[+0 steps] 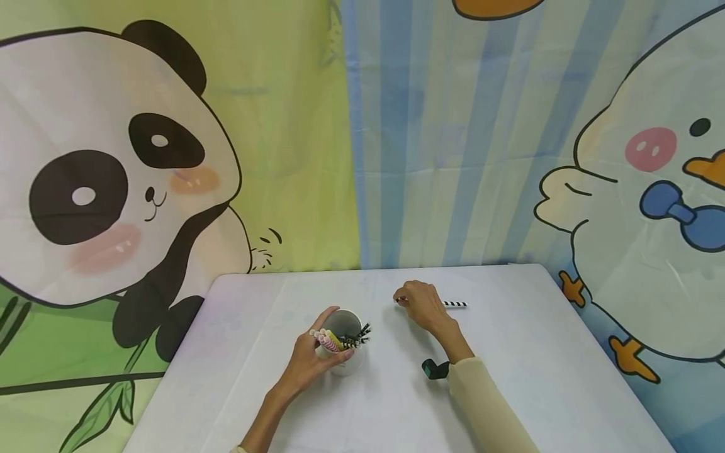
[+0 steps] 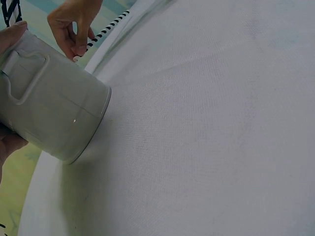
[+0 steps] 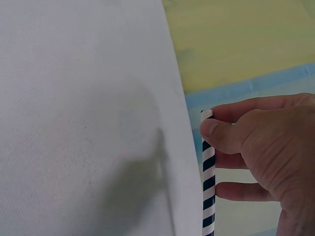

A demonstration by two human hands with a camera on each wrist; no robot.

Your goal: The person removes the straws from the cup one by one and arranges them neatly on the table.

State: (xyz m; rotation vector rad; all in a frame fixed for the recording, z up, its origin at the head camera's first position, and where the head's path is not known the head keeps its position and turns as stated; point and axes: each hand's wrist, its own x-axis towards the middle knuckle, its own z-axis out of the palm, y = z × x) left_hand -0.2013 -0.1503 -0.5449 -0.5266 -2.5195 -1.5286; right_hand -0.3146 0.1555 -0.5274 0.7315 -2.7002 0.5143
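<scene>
My left hand (image 1: pixel 308 358) is curled round a white cup (image 1: pixel 343 366) with a side handle, seen larger as the cup (image 2: pixel 64 98) in the left wrist view. Pink-striped, yellow and black-and-white straws (image 1: pixel 352 340) stand in it, leaning at the rim. To the right of the cup and further back, my right hand (image 1: pixel 423 306) pinches a black-and-white striped straw (image 1: pixel 455 304) near one end. In the right wrist view, thumb and forefinger hold the top of that straw (image 3: pixel 208 177), with other fingers beside it.
A small dark object (image 1: pixel 435 369) lies on the white table (image 1: pixel 272 390), beside my right sleeve. Behind the table hangs a cloth backdrop (image 1: pixel 300 138) with a panda on the left and a white bird figure on the right.
</scene>
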